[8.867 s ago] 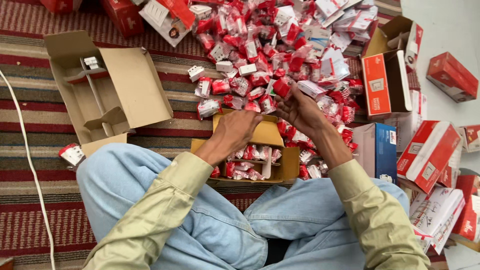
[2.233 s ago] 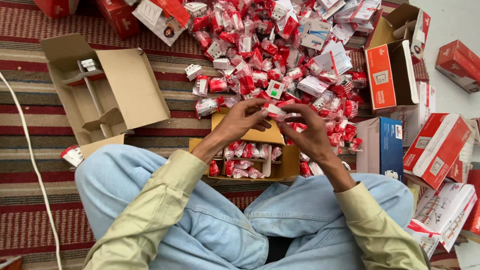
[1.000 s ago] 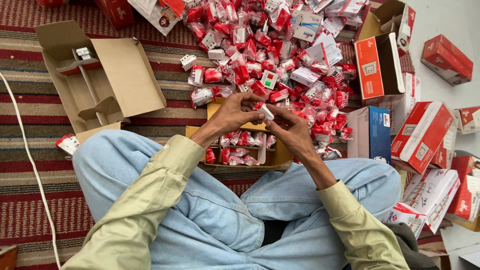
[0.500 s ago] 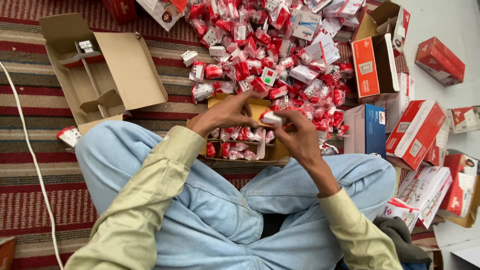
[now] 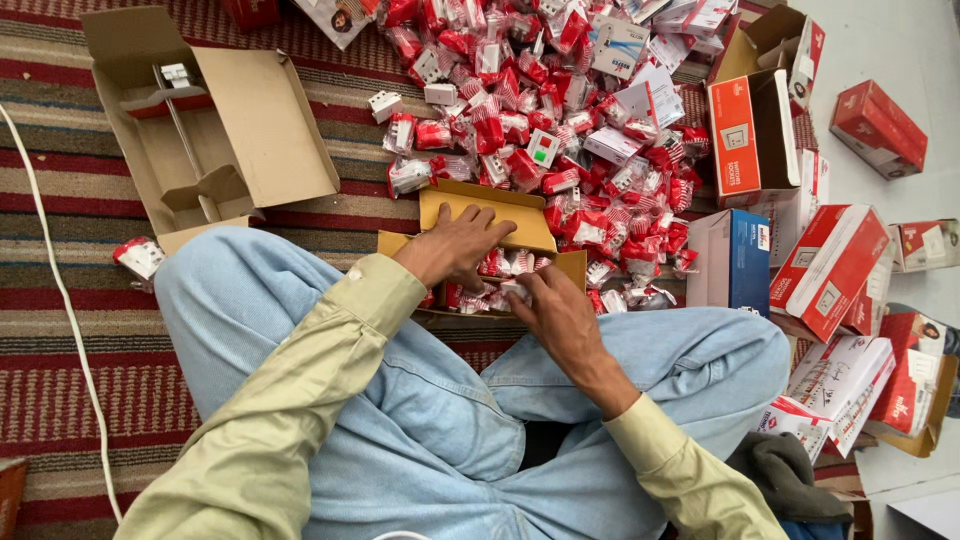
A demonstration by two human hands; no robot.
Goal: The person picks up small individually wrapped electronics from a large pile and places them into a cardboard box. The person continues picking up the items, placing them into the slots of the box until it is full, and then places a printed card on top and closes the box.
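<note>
Both hands dropped into the box (image 5: 545, 232) (striped rug (image 5: 60, 330) beneath)

Crowded from 12 to 2 o'clock of the small yellow box (image 5: 487, 205): a dense heap of red-and-white packets (image 5: 560, 120) on the striped rug (image 5: 60, 330), touching the box's far flap and right wall, no gap to slip through. Box mouth itself nearly filled by packed rows and by the left hand (image 5: 455, 245) and right hand (image 5: 555, 315) above it. At 3 o'clock, a blue-and-white carton (image 5: 745, 265) and red cartons (image 5: 835, 270) standing close together. At 10 o'clock, a large open brown carton (image 5: 200, 130) with dividers. Bare rug between that carton and the yellow box, at 9 to 11 o'clock. At 6 to 8 o'clock, blocked by the crossed legs in jeans (image 5: 400, 400).
</note>
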